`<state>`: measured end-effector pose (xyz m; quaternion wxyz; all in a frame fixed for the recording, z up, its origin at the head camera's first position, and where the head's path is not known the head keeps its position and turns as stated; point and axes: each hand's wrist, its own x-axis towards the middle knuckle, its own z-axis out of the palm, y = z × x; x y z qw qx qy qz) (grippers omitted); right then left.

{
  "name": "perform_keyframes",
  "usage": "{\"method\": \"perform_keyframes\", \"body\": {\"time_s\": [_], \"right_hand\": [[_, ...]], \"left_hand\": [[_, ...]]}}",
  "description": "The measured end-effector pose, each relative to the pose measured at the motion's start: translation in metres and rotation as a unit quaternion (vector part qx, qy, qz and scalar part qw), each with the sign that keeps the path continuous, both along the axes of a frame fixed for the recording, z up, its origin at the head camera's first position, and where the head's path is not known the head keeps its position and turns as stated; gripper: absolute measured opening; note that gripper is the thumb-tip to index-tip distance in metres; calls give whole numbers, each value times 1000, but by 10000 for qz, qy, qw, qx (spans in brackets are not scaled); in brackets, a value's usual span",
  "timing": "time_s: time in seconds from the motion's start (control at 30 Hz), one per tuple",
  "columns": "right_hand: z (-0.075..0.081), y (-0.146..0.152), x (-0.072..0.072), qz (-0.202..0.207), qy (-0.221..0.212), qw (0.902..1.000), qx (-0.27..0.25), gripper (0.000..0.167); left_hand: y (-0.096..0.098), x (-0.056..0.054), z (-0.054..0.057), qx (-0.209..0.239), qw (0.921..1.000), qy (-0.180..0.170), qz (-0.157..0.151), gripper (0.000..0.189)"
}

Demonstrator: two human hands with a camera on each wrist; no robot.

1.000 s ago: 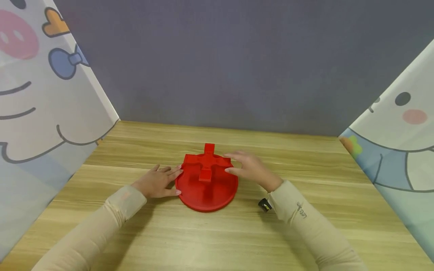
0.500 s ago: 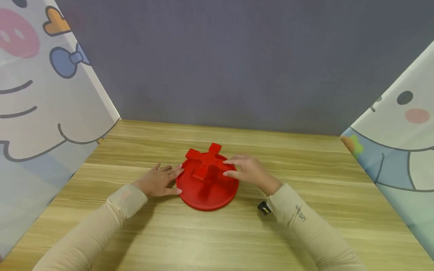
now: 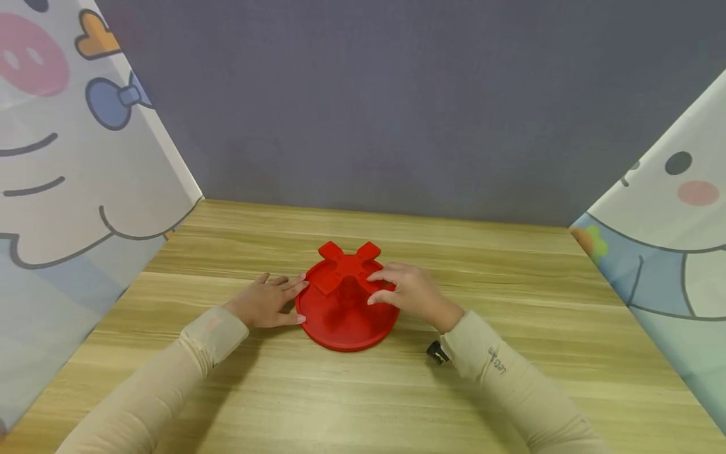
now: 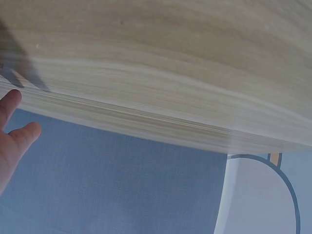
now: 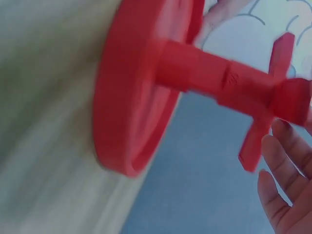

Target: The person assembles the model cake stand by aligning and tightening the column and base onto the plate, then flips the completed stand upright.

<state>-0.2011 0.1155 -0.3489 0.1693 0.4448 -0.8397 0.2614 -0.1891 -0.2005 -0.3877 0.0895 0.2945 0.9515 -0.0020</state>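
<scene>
A red stand has a round rimmed base [image 3: 347, 337] flat on the wooden table, a central post [image 5: 200, 70] and a cross-shaped top with arms [image 3: 331, 250]. My left hand [image 3: 266, 302] lies at the base's left rim, fingers spread and fingertips at the edge. Close to the top's near right arm is my right hand [image 3: 414, 293], its fingers on the far side and thumb on the near side with a gap between. In the right wrist view its fingers [image 5: 280, 163] reach loosely to the arm. The left wrist view shows only part of the left hand [image 4: 9, 146].
A small black object [image 3: 437, 353] sits by the right sleeve cuff. Behind the wooden table [image 3: 272, 403] stands a dark grey panel [image 3: 363, 113]. Cartoon-printed panels flank it at left [image 3: 68, 157] and right [image 3: 669, 208].
The cross-shaped top has turned clockwise as seen from above, its arms going from upright to diagonal. My right hand has shifted slightly left and nearer. The left hand holds its place.
</scene>
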Motion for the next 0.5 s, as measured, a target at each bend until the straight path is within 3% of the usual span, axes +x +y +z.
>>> {"method": "perform_keyframes", "body": {"time_s": [0.13, 0.27, 0.37, 0.5], "right_hand": [[18, 0, -17, -166, -319, 9992, 161, 28], [37, -9, -41, 26, -551, 9928, 1066, 36], [41, -17, -53, 347, -703, 9797, 1846, 37], [37, -22, -57, 484, -690, 9760, 2006, 31]], "left_hand": [[0, -2, 0, -62, 10000, -49, 23, 79], [-1, -2, 1, -82, 10000, -47, 28, 79], [-1, -1, 1, -93, 10000, -22, 9, 79], [0, -1, 0, -58, 10000, -17, 3, 79]]}}
